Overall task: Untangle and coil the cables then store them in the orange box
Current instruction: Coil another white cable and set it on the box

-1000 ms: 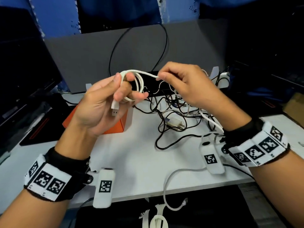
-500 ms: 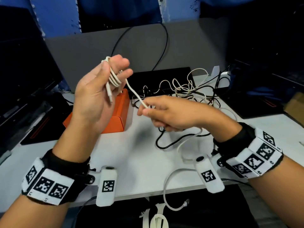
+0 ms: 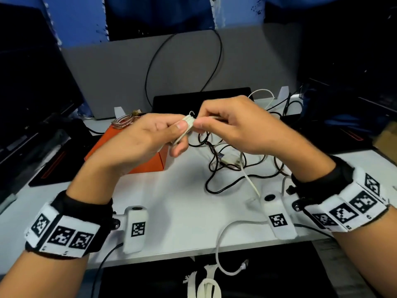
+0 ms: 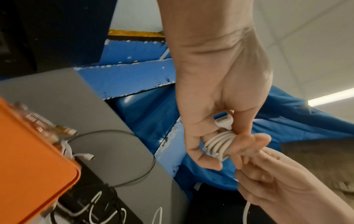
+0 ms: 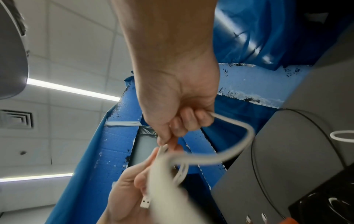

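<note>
Pinching a small white cable coil (image 3: 189, 121), your left hand (image 3: 148, 143) holds it above the tabletop (image 3: 182, 203), while your right hand (image 3: 238, 127) pinches the cable's loose run beside it. Behind your left hand, toward the tabletop's left edge, sits the orange box (image 3: 103, 145); black cables (image 3: 227, 168) tangle under your right hand.

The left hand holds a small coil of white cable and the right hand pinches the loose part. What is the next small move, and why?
Probably one more wrap: the right hand carries its stretch of white cable round the coil in the left hand. A loose tail trails to the table, so the coil looks unfinished for the orange box.
</note>
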Demonstrator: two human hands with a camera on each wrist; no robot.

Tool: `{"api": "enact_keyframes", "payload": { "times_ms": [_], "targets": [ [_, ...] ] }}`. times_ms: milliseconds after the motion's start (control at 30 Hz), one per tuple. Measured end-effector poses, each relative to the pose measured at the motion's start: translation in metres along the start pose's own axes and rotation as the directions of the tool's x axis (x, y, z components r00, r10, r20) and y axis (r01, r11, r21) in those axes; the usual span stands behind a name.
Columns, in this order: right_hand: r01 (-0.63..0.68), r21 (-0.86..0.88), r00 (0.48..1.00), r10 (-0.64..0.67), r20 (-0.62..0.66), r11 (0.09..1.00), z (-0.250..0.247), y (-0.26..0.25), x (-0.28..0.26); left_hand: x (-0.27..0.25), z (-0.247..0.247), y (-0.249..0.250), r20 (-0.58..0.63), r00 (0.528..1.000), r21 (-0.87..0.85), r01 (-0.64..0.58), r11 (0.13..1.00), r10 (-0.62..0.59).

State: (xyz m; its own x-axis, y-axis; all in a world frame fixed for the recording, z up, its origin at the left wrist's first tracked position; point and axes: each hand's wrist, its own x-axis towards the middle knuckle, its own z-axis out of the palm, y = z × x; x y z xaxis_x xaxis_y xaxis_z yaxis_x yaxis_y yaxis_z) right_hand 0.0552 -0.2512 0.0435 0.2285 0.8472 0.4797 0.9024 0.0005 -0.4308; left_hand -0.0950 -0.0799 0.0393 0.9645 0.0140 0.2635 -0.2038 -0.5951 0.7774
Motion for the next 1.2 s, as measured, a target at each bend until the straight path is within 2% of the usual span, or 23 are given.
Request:
{"api": "enact_keyframes", "payload": {
  "times_ms": [67,133,300,433,600,733,833,900,1033,1100,1133,1200],
  "targets": [
    [-0.011,0.048,0.99,0.017,-0.138,0.999,0.003,-0.002,0.001,-0.001,-0.002,-0.002,-0.027,1.0,-0.095,0.001,0.995,-0.004],
    [-0.029,0.077,0.982,0.043,-0.185,0.997,0.004,-0.004,0.001,0.0,-0.002,-0.003,-0.039,0.999,-0.207,-0.019,0.978,0.011],
    [-0.041,0.101,0.994,0.05,-0.092,0.994,0.014,-0.01,0.0,0.004,0.011,-0.004,-0.033,0.999,-0.454,-0.035,0.891,0.023],
    [-0.022,0.111,0.995,0.032,-0.09,0.994,0.013,-0.008,0.001,0.004,0.019,-0.001,0.006,1.0,-0.66,0.021,0.751,-0.023],
    [0.03,0.177,0.996,-0.014,-0.093,0.984,0.011,-0.011,-0.002,0.005,0.024,0.002,0.034,0.999,-0.746,0.04,0.664,-0.021],
    [-0.01,0.326,0.997,0.035,-0.07,0.945,0.014,-0.011,-0.003,0.006,0.03,0.006,0.051,0.999,-0.814,0.039,0.58,0.004],
    [-0.043,0.424,0.996,0.071,-0.049,0.905,0.016,-0.013,-0.002,0.007,0.032,0.008,-0.018,1.0,-0.819,-0.009,0.573,-0.01],
    [-0.088,0.418,0.992,0.116,-0.042,0.904,0.016,-0.011,0.0,0.01,0.029,0.009,-0.122,0.991,-0.826,-0.07,0.559,-0.057],
    [-0.201,0.358,0.973,0.142,0.185,0.912,0.026,-0.005,0.001,0.012,0.013,0.004,-0.314,0.936,-0.838,-0.193,0.51,-0.162],
    [-0.194,0.244,0.944,0.113,0.31,0.95,0.036,-0.005,0.0,0.013,0.009,0.001,-0.37,0.914,-0.809,-0.227,0.543,-0.169],
    [-0.167,0.206,0.931,0.086,0.355,0.964,0.041,-0.007,-0.001,0.013,0.011,0.0,-0.403,0.9,-0.759,-0.228,0.61,-0.165],
    [-0.125,0.183,0.916,0.043,0.398,0.975,0.046,-0.011,-0.003,0.016,0.017,-0.002,-0.503,0.853,-0.529,-0.175,0.831,-0.14]
  ]
}}
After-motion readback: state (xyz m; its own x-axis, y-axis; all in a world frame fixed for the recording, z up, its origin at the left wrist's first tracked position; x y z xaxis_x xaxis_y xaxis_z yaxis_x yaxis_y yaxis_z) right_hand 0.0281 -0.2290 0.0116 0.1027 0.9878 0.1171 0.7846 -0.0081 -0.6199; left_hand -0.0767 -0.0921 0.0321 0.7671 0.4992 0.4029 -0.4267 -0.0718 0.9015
